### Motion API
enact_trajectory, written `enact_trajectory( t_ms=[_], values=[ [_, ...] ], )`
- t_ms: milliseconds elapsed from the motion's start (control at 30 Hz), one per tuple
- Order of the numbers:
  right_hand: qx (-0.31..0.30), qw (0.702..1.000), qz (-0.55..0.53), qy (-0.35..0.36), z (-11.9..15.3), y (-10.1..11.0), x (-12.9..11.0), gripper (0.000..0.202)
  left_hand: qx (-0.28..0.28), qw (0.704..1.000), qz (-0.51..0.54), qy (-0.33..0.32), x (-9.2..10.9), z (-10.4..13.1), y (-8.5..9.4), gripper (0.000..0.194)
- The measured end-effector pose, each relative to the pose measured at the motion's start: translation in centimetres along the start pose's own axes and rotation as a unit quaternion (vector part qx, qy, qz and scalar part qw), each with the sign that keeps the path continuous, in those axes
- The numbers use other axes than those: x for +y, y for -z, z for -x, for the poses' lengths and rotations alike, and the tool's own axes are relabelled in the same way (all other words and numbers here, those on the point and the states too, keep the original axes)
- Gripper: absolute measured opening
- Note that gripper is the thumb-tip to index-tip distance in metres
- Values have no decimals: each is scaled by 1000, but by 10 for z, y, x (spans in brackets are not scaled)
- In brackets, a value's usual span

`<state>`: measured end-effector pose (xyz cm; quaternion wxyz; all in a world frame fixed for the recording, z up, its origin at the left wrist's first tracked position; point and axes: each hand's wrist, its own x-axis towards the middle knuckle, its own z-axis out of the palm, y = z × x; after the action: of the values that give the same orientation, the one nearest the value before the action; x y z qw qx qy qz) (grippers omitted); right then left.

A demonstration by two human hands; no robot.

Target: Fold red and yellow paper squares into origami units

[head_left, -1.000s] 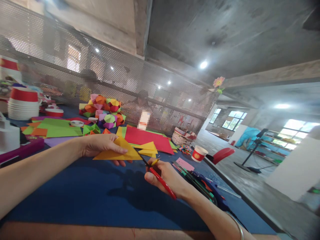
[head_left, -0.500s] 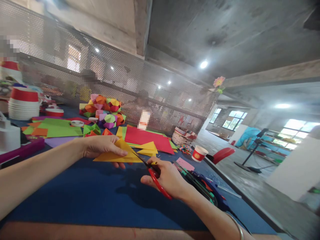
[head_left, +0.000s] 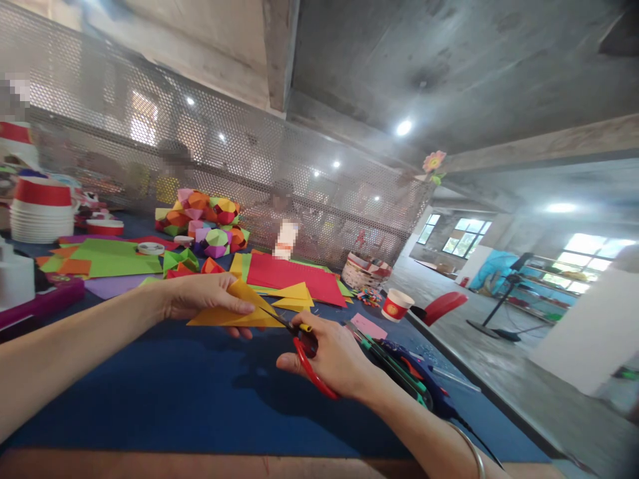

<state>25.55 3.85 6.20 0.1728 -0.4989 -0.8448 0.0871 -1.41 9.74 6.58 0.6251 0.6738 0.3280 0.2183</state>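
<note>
My left hand [head_left: 212, 299] pinches a folded sheet of yellow-orange paper [head_left: 249, 305], thumb on top and fingertips showing beneath its lower edge. In my right hand [head_left: 332, 352] is a pair of scissors [head_left: 315, 376] with red handles, its dark blades pointing left at the right part of the paper. The blades overlap the sheet; whether they are cutting right now I cannot tell. Both hands are held above the dark blue table mat [head_left: 190, 392]. Yellow paper triangles [head_left: 294, 296] and a red sheet [head_left: 299, 278] lie just behind the paper.
Folded paper balls [head_left: 217, 241] sit at the back, near green sheets [head_left: 112, 258] and a tape roll [head_left: 150, 248]. Stacked paper cups [head_left: 42, 211] stand left. A red-and-white cup [head_left: 397, 305], a pink slip [head_left: 368, 326] and a dark blue corded tool [head_left: 424, 372] lie right, near the table edge.
The scissors' red handle has shifted slightly left and looks a little more upright. My left hand keeps its hold on the paper. The view has moved slightly.
</note>
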Motion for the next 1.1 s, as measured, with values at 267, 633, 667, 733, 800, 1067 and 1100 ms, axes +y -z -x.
enact_trajectory(
  t_ms=[267,633,667,733,800,1067,1100],
  values=[
    [23,1000,16,12,-1,0,5,51,9,1000,10,-14,-1,1,4,35],
    [29,1000,-6,12,-2,-3,4,50,-5,1000,4,-1,1,1,-3,36],
    [28,999,-10,12,-2,-4,4,50,-7,1000,2,-4,1,1,-3,35],
    [28,999,-18,10,-2,-4,5,49,-10,1000,0,-8,0,0,-4,35],
    [29,999,-27,7,-3,-4,5,49,-10,1000,4,-10,-1,-1,-4,35],
    [29,998,-57,6,-3,-5,4,42,-7,1000,9,-3,-1,-2,-4,38],
    [31,998,-58,6,-3,-5,4,41,-5,1000,8,-2,-1,-2,-4,39]
  ],
)
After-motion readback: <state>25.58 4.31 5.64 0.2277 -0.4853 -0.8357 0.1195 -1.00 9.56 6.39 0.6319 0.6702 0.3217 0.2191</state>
